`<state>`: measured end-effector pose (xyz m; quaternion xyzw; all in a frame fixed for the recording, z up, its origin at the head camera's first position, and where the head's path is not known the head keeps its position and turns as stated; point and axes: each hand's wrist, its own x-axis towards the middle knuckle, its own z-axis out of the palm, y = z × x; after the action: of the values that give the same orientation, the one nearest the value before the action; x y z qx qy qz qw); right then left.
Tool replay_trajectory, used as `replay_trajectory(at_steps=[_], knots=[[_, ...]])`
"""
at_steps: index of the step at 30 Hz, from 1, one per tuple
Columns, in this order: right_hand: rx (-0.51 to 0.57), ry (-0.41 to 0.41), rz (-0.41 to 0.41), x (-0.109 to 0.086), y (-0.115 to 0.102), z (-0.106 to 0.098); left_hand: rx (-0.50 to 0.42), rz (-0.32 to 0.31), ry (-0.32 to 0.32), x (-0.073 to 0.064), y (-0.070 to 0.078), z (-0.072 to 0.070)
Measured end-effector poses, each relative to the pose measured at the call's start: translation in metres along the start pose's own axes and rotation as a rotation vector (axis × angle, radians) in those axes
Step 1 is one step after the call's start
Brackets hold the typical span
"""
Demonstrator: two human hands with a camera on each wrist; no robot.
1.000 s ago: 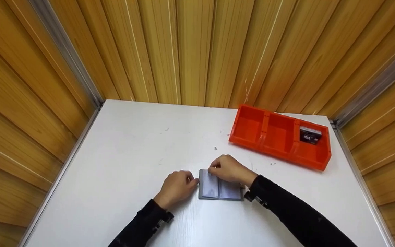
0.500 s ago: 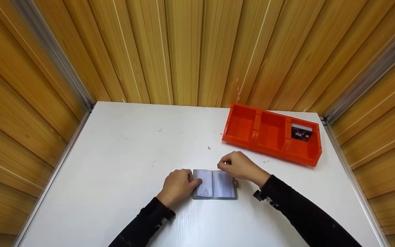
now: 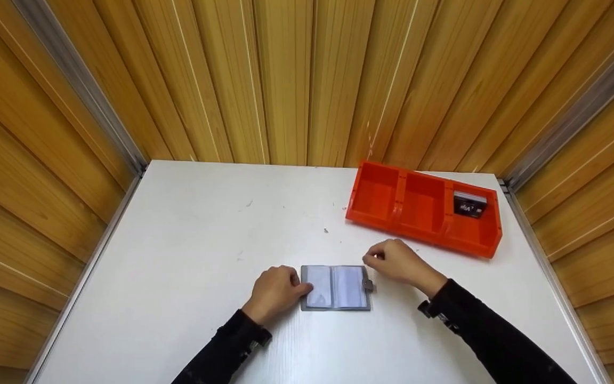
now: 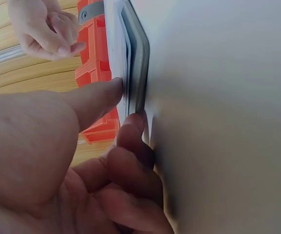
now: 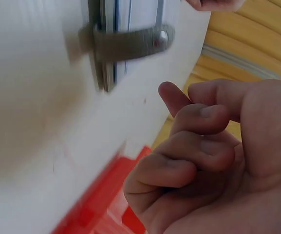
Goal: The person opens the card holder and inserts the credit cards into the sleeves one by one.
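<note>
Wood-patterned walls (image 3: pixel 285 80) are enclosing a white surface (image 3: pixel 205 229). Nearest, the left hand (image 3: pixel 274 292) is pinching the left edge of a small grey booklet (image 3: pixel 347 288), with its thumb (image 4: pixel 99 99) pressing on top; the booklet is lying open near the middle, its strap (image 5: pixel 130 45) sitting at the right edge. By its far right corner, the right hand (image 3: pixel 397 261) is hovering apart, fingers curling around nothing visible. Holding the booklet flat is seemingly the step in hand; handling it further would call for a steady left pinch and free right fingertips. Far right, a red tray (image 3: pixel 400 228) is holding dark cards (image 3: pixel 469 206) in its right compartment.
</note>
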<state>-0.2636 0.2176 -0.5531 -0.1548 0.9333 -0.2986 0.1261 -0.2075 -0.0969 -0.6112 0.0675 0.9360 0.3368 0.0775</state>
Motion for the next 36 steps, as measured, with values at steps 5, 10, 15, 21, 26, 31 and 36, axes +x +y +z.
replay_trajectory(at_steps=[5,10,15,21,26,31,36], knots=[[-0.003,0.031,0.033,-0.006,0.015,-0.038,-0.007,0.004,0.017,0.0,0.0,0.001],[0.002,0.057,0.103,-0.01,0.033,-0.088,-0.025,0.004,0.017,-0.001,-0.001,0.003],[-0.051,0.131,0.198,-0.005,0.06,-0.138,-0.034,0.019,0.027,-0.002,-0.002,0.003],[-0.215,0.175,0.248,0.004,0.105,-0.169,-0.034,0.003,0.024,-0.002,-0.003,0.002],[-0.29,0.22,0.299,0.004,0.136,-0.18,-0.029,0.001,0.022,0.0,-0.003,0.003],[-0.365,0.278,0.319,0.01,0.155,-0.179,-0.026,0.004,0.025,-0.001,-0.003,0.002],[-0.463,0.336,0.301,0.017,0.167,-0.177,-0.027,0.0,0.026,-0.001,-0.002,0.002]])
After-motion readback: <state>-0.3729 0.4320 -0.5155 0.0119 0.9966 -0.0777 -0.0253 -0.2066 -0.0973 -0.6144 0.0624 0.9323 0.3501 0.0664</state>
